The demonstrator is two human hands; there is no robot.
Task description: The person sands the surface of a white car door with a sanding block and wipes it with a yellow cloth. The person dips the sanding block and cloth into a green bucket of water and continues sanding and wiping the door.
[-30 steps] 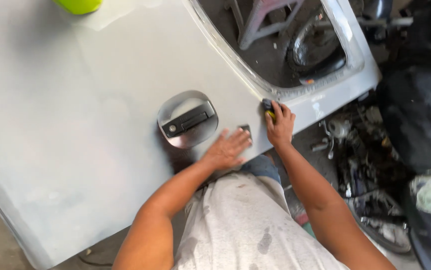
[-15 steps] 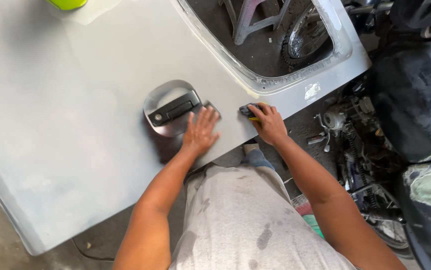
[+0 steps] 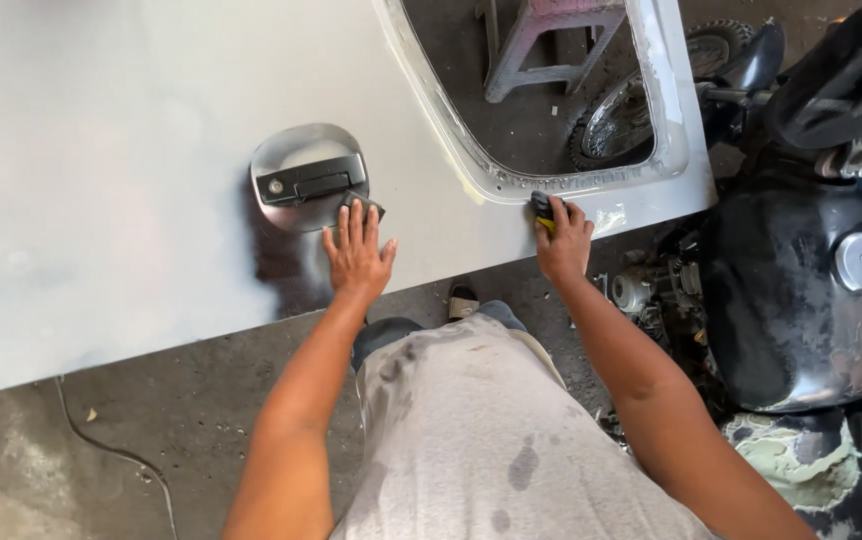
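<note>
The left hand [image 3: 358,255] lies flat on a grey primed car door panel [image 3: 131,180], fingers [image 3: 355,220] spread and pressing a small dark sanding pad [image 3: 363,208] against the metal just below the recessed door handle [image 3: 311,178]. Most of the pad is hidden under the fingertips. The right hand [image 3: 563,238] is curled over the panel's lower edge below the window opening [image 3: 551,90], fingers closed around a small black and yellow tool [image 3: 543,210] whose kind I cannot make out.

The pad looks thin, soft and light; it seems best worked under flat fingertips rather than pinched. The panel looks stiff, broad and probably heavy, with thin edges; its rim by the window frame, where the right hand steadies it, seems the natural place to hold.

Compared with the frame one second ago, the left hand has moved from the panel's lower edge up to the handle recess, and the right hand has kept its place at the window corner.

A dark motorcycle fuel tank [image 3: 801,290] stands near on the right, and a stool [image 3: 541,40] shows through the window opening.
</note>
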